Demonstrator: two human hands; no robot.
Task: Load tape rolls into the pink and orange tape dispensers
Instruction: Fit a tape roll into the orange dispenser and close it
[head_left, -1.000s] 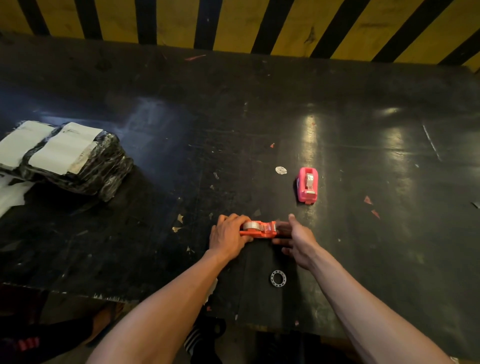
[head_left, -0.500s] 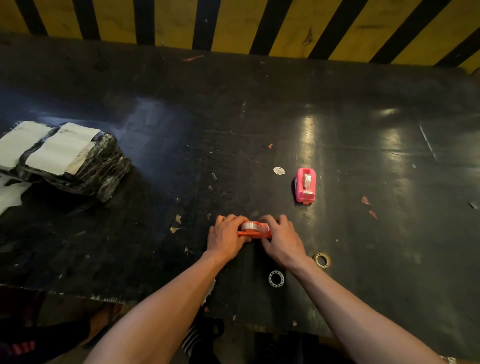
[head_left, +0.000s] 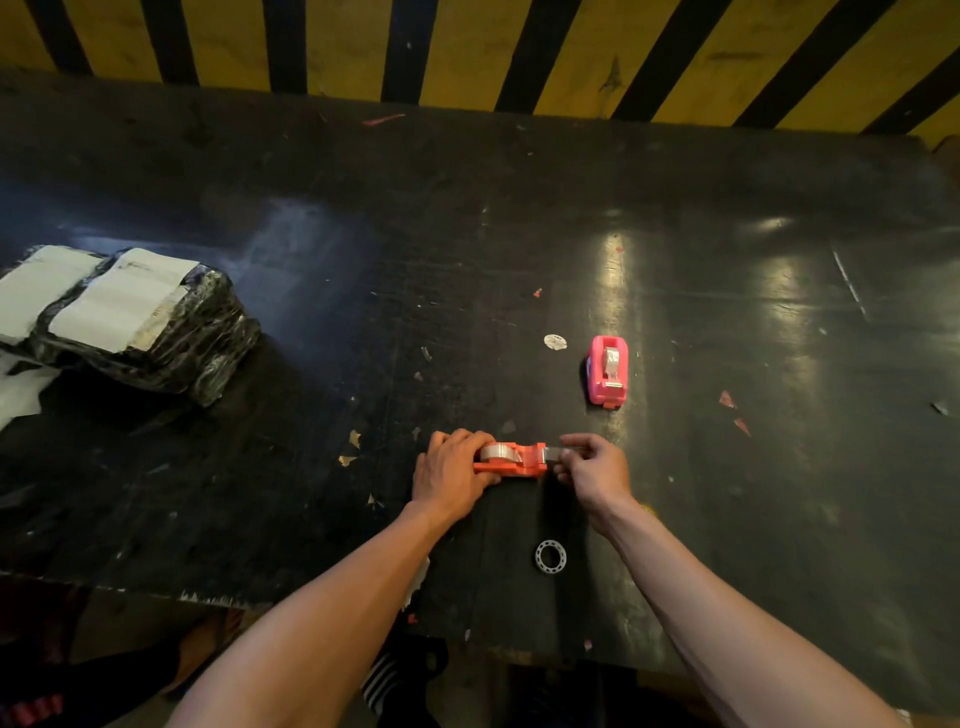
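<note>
Working at a dark scuffed table (head_left: 311, 493) under a yellow-and-black striped wall (head_left: 467, 47) – we keep to the near edge. Far left sits a black-wrapped bundle (head_left: 130, 317) with white labels, well apart from the job. Our left hand (head_left: 451, 475) is curled round the back end of the orange dispenser (head_left: 519, 460), pinning it flat on the table; a clear tape roll (head_left: 500, 452) already sits in its cradle. Our right hand (head_left: 595, 467) is at the cutter end, thumb and forefinger pinched shut on what looks like the loose tape end (head_left: 555, 454), other fingers folded in.

The pink dispenser (head_left: 608, 371) stands beyond and slightly right, untouched by either hand, with tape showing in its slot, so we judge it loaded already. A small ring (head_left: 549, 556), maybe a spare core, lies near the table edge between our forearms. A white sticker (head_left: 555, 341) sits just left of the pink one.

Step in hand, as we read it: threading the orange unit's tape over its blade. Next move calls for a steady pull to the right – left hand bracing – then pressing the end down on the teeth.
</note>
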